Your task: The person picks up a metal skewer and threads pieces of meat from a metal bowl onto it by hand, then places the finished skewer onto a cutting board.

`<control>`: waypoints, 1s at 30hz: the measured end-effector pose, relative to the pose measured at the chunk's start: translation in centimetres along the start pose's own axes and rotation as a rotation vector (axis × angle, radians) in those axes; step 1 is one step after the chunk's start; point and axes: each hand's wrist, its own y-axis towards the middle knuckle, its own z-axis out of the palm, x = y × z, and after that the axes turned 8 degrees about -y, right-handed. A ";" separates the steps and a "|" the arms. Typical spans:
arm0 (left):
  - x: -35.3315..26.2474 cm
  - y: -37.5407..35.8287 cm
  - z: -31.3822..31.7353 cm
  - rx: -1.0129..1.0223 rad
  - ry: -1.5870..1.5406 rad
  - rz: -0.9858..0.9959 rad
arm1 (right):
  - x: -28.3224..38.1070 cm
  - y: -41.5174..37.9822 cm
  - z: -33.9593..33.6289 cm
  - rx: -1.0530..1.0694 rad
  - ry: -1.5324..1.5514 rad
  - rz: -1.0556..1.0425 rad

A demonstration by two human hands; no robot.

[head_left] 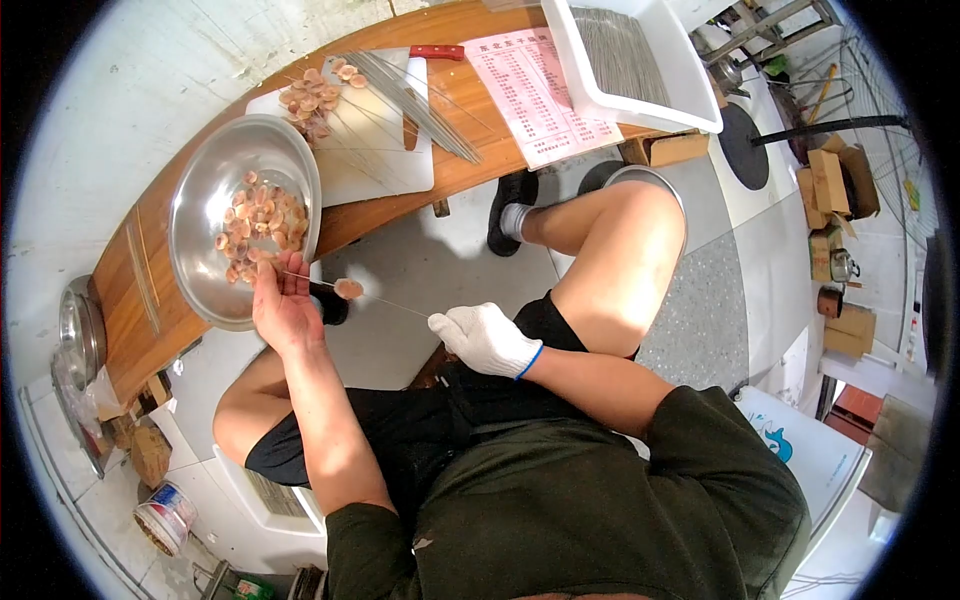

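Observation:
My right hand [485,338], in a white knit glove, is closed round one end of a thin metal skewer [400,306]. A pale pinkish-brown round slice [348,289], apparently meat, is threaded on it. My bare left hand [287,308], palm up, is at the near rim of a steel bowl [195,215], its fingers curled by the skewer's other end. What those fingers pinch is hard to make out. Inside the bowl lie many similar slices [265,220]. Beyond it, a white cutting board [390,178] carries a heap of loaded skewers [312,100].
On the curved wooden table [470,110] are bare skewers [425,115], a red-handled knife [437,52], a printed pink sheet [540,95] and a white tub [690,100] of skewers. Metal lids [82,325] sit far left. My bent knees flank the space below my hands.

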 end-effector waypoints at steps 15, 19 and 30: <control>0.3 -0.1 -0.2 -0.009 0.002 -0.024 | 0.2 0.2 -0.3 0.015 -0.084 -0.010; -0.5 -0.5 0.8 0.064 0.036 0.000 | 0.4 0.6 -0.6 0.051 -0.092 0.015; -0.3 -0.3 0.8 0.048 0.000 0.000 | -0.3 0.2 0.4 -0.069 -0.117 -0.051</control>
